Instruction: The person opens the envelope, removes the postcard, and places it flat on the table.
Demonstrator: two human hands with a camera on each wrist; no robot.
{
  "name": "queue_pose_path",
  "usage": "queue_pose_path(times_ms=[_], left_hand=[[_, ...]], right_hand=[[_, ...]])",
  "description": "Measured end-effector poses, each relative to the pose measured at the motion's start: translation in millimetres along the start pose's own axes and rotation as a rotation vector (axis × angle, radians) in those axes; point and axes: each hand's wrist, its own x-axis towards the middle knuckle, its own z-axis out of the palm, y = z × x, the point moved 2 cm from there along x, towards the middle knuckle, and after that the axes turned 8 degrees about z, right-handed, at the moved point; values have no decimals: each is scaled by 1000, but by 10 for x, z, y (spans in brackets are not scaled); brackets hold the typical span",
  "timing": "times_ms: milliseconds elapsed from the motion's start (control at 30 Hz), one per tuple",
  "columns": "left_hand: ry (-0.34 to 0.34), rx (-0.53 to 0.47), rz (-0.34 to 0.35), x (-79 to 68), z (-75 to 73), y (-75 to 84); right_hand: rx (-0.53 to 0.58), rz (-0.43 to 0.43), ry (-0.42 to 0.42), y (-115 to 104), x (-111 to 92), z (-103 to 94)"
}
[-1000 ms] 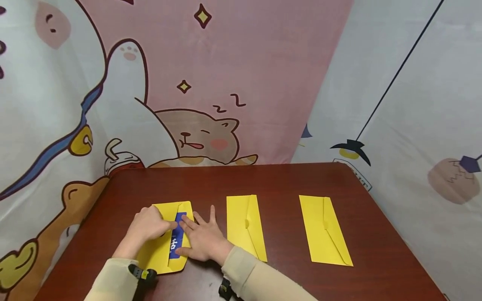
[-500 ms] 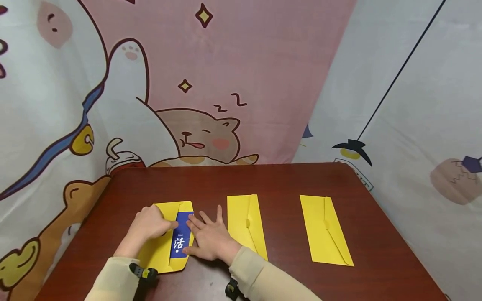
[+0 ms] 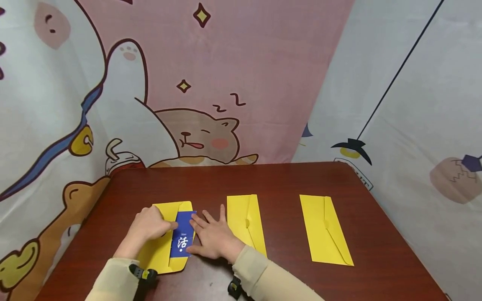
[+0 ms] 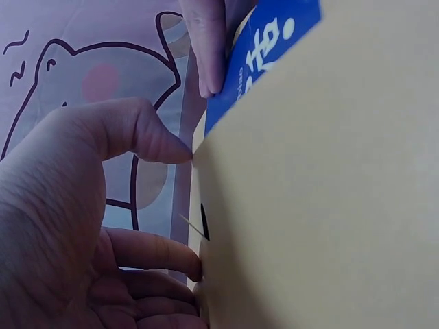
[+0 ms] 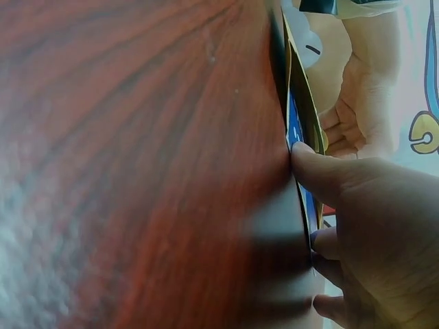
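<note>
At the table's left lies an open yellow envelope [image 3: 156,255], its flap spread to the right. My left hand [image 3: 148,225] grips its front panel, the thumb at the opening's edge and the other fingers curled at the panel. A blue card [image 3: 183,230] with white lettering sticks out of the opening across the flap; its left part is hidden inside. My right hand [image 3: 216,240] has its fingers spread, fingertips on the card's right side. From the right wrist view, the thumb of the right hand [image 5: 384,226] touches the card's edge and the envelope panel [image 5: 302,82] stands lifted.
Two closed yellow envelopes, a middle envelope [image 3: 242,225] and a right envelope [image 3: 325,230], lie on the reddish-brown table [image 3: 278,179]. My right forearm passes close to the middle one's lower end. A cartoon-printed cloth [image 3: 263,62] hangs behind the table.
My right hand has moved to the right, and the blue card has slid farther out of the envelope with it. The left hand has stayed in place on the envelope.
</note>
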Motion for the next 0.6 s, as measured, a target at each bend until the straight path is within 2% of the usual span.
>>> queue_pose_path(times_ms=[367,600], left_hand=[[-4,12,-12,9,15,3],[-8,10,-15,4,34,-15]], right_hand=[[-46,7,-21,48,-7,-39],[26,-26,0,58,-18,-45]])
